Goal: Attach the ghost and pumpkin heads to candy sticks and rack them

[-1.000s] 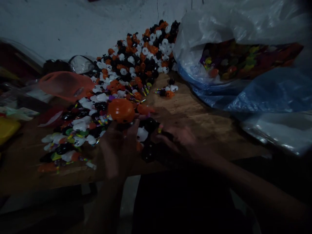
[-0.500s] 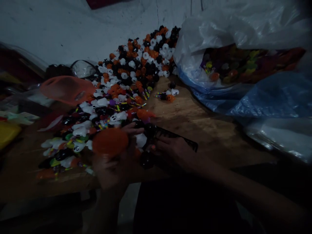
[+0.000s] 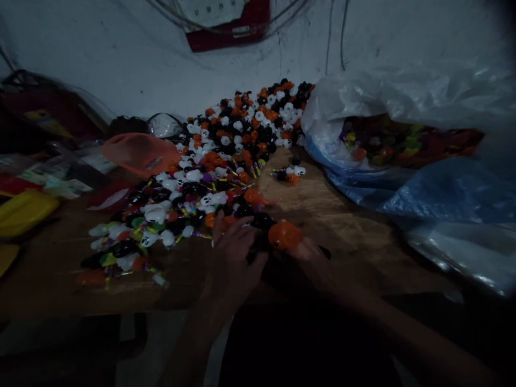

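My right hand is closed around an orange pumpkin-like plastic piece, which sticks out past the fingertips. To its left, my left hand reaches over the near edge of a heap with fingers and thumb apart. Orange and black pieces lie under and beyond those fingers. The near heap mixes white ghost pieces, black and orange ones, and thin sticks with coloured beads. Beneath my right hand is something dark, mostly hidden; only a black end shows.
A taller heap of orange, black and white pieces leans to the wall. At right stands a clear and blue plastic bag of colourful pieces. A coral basket-like thing and a yellow object lie left on the wooden table.
My left hand has moved right and no longer has the round orange piece at it. An orange piece now shows in my right hand. The camera has tilted up, showing more wall.
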The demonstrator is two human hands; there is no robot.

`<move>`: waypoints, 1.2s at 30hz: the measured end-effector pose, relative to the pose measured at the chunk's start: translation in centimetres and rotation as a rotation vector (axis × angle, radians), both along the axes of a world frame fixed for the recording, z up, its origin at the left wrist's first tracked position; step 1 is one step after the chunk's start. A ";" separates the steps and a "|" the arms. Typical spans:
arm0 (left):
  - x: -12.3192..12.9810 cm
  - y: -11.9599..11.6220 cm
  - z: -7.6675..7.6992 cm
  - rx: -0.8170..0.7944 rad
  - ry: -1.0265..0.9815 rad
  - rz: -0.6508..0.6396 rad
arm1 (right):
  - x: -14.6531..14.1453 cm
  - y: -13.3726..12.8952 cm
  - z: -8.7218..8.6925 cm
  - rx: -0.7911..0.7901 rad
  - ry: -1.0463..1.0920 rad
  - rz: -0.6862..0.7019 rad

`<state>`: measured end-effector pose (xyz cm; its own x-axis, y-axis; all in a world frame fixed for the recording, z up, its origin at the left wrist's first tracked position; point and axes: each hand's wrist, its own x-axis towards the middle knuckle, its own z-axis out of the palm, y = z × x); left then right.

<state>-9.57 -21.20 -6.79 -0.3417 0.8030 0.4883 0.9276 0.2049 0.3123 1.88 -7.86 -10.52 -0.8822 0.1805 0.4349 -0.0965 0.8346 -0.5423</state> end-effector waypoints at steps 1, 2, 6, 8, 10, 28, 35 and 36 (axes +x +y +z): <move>0.0 0.0 -0.1 0.015 -0.003 0.009 | 0.3 0.2 0.0 -0.031 0.035 -0.044; 0.0 0.0 -0.1 0.016 -0.011 0.013 | 0.7 0.4 0.1 -0.083 0.071 -0.107; -0.2 0.1 -0.1 -0.030 -0.045 0.019 | 2.0 0.4 1.6 -0.314 0.118 -0.206; -0.3 0.1 0.0 -0.042 -0.042 0.010 | 1.5 -0.3 2.1 -0.382 0.073 -0.093; -0.3 0.1 0.0 -0.042 -0.034 -0.003 | 0.3 -1.2 2.2 -0.490 0.063 -0.028; -0.3 -0.1 -0.4 -0.118 0.045 0.078 | 3.6 3.6 -1.4 -0.436 -0.210 -0.102; -0.5 -0.2 -0.6 -0.134 0.062 0.079 | 2.9 3.6 -0.5 -0.393 -0.140 -0.028; -0.5 -0.1 -0.5 -0.139 0.061 0.080 | 2.8 3.4 -0.6 -0.419 -0.095 -0.046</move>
<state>-10.09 -21.32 -7.29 -0.3801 0.8358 0.3962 0.9231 0.3157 0.2196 4.66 -4.48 -11.14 -0.9018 0.3640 0.2330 0.0020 0.5427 -0.8399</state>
